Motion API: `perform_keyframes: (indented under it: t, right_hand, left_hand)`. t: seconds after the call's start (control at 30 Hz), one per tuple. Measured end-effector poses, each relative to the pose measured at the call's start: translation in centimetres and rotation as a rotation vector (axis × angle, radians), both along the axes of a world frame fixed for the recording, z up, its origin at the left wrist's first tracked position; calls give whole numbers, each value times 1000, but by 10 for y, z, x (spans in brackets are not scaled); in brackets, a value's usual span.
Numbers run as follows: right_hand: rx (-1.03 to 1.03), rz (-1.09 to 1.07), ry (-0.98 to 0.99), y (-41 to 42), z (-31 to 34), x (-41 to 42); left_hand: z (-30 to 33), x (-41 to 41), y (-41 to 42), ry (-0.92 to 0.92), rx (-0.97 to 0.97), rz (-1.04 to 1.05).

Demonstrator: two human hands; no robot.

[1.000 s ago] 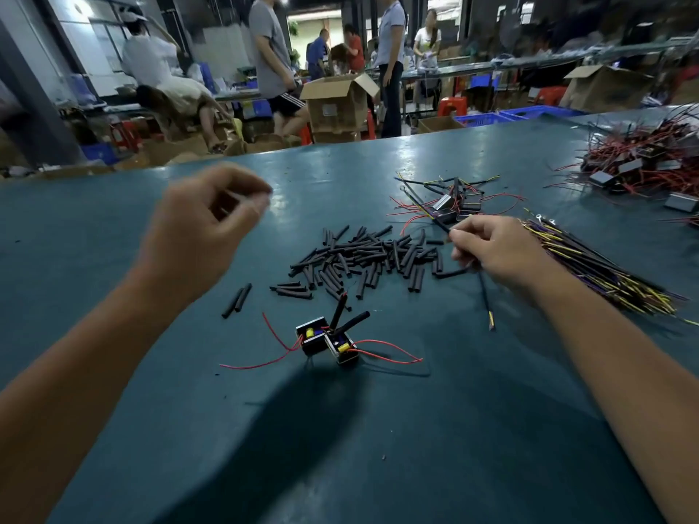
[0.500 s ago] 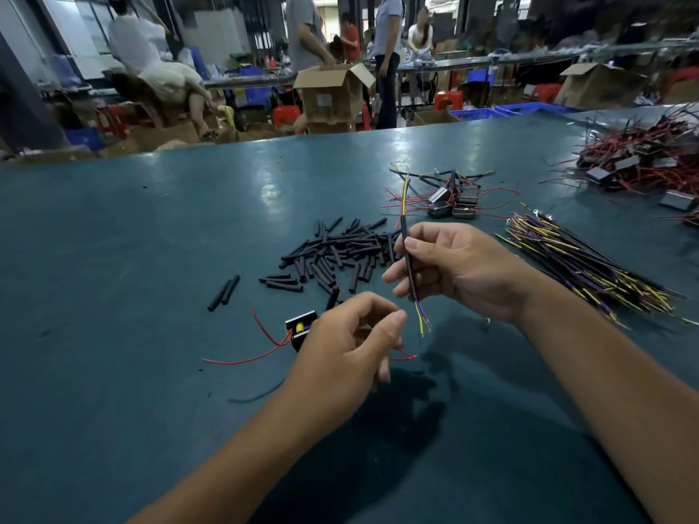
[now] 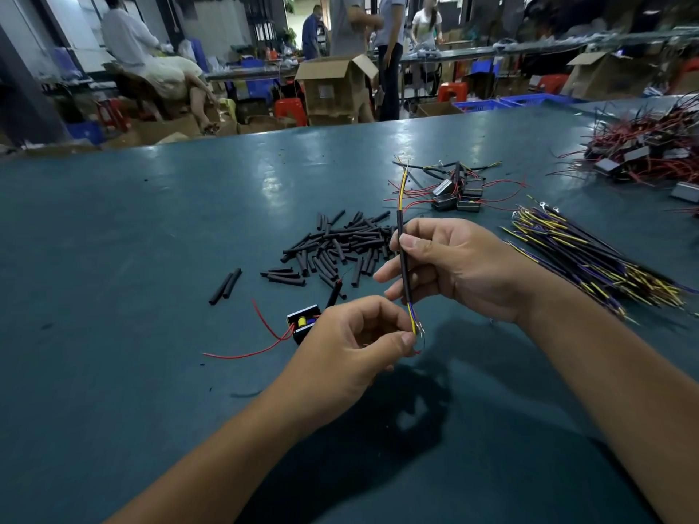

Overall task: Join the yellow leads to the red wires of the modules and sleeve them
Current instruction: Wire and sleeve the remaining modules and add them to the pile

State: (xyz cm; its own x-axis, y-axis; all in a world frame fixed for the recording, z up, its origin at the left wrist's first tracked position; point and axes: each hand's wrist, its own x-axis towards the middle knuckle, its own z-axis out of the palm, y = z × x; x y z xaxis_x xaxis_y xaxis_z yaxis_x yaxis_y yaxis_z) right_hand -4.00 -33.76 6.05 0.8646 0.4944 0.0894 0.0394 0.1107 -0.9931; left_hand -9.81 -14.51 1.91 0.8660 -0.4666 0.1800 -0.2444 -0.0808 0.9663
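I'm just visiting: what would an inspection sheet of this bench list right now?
Surface: dark teal table, scuffed.
Job's things: black-sheathed lead with yellow and purple cores; small black module with red wires; pile of short black sleeves.
Clutter: bundle of yellow-and-purple leads; more modules.
Grippers: right hand holds the lead upright; left hand pinches its lower end.
Cables: tangled red-wire heap, far right.
Surroundings: people, open cardboard box, red stools.
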Motion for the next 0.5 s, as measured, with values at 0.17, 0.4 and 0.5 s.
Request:
perform_keyframes:
  t: [0.17, 0.4, 0.5]
  right_hand:
    - [-32, 0, -24, -1, 1, 0]
    - [-78, 15, -48, -3, 3, -1]
    - [-93, 7, -55, -3, 2, -1]
  left_hand:
    - [0, -1, 0, 3, 17, -5]
    - [-4, -3, 4, -148, 207, 66]
    - [-4, -3, 4, -165, 241, 71]
